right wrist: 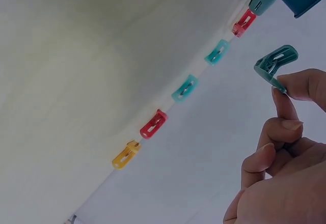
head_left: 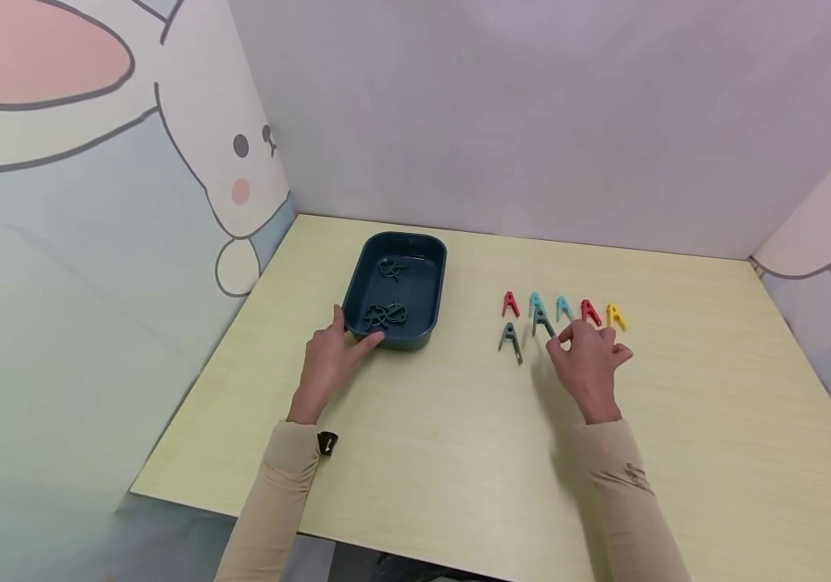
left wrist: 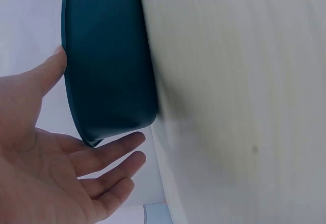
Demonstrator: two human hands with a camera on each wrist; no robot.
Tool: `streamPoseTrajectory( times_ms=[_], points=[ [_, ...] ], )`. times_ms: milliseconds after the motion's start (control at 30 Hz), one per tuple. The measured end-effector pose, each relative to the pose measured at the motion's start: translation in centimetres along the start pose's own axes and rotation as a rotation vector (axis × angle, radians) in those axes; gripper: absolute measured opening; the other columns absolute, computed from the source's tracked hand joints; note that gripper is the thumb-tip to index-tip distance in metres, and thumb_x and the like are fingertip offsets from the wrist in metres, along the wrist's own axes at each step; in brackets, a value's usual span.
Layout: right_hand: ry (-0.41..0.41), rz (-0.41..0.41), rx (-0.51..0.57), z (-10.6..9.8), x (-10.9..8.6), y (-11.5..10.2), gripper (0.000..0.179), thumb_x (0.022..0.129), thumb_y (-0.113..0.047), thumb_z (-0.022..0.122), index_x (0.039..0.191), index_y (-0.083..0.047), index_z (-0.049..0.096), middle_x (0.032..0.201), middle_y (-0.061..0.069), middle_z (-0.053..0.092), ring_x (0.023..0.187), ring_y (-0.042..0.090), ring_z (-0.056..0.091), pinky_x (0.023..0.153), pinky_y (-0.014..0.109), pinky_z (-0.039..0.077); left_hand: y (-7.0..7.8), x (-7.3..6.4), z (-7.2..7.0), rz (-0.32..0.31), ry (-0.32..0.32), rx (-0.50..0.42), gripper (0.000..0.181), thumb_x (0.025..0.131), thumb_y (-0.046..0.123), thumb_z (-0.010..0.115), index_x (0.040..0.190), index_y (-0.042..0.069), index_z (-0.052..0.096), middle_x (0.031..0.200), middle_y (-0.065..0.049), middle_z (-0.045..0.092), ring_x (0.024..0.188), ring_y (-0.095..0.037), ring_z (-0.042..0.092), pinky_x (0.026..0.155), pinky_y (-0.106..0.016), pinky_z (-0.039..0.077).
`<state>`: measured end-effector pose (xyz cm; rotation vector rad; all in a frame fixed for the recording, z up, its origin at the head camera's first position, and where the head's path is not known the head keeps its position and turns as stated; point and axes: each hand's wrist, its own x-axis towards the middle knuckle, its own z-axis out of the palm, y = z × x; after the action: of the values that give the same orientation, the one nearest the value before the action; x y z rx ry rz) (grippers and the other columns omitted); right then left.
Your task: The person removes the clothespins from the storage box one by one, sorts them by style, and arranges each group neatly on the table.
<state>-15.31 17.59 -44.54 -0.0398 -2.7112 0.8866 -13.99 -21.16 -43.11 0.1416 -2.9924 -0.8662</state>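
- Your left hand (head_left: 330,356) is at the near left corner of the dark blue tray (head_left: 423,283): thumb against the rim, other fingers loosely extended beside the wall, not curled round it. It seems to be steadying the tray.
- Inside that tray lie three dark green pieces (head_left: 390,268), one towards the far end and two touching near your thumb. Dark on dark, they are hard to make out; they may be looped clips.
- Right of the tray, on the table (head_left: 445,453), the left red clip (head_left: 509,299) begins a row, with a lying green clip (head_left: 509,331) just nearer to you.
- Next comes the held green clip (right wrist: 289,52), its end pinched between the thumb and index finger of your right hand (head_left: 586,364). In the right wrist view it looks lifted off the table. Handling this clip appears to be the step in hand; the next move calls for a firm pinch and clearance from its neighbours.
- Behind it, the left light blue clip (head_left: 535,301) is partly covered in the head view.
- Further right stand the right light blue clip (head_left: 563,303), the right red clip (head_left: 588,309) and the yellow clip (head_left: 614,314).
- The right wrist view cuts off most of the tray; the left wrist view hides its inside.
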Motion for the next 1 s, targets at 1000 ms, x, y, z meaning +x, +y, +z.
streamPoseTrajectory(
  times_ms=[1000],
  points=[
    [-0.249, 0.154, -0.14, -0.18, 0.47, 0.1, 0.018, 0.095, -0.01, 0.062, 0.089, 0.006, 0.067, 0.088, 0.023, 0.066, 0.105, 0.052, 0.041, 0.096, 0.077, 0.013, -0.18, 0.45, 0.01, -0.012, -0.006, 0.009, 0.11, 0.093, 0.063, 0.068, 0.161, -0.009, 0.02, 0.062, -0.009, 0.043, 0.065, -0.027, 0.048, 0.057, -0.038, 0.033]
  ],
)
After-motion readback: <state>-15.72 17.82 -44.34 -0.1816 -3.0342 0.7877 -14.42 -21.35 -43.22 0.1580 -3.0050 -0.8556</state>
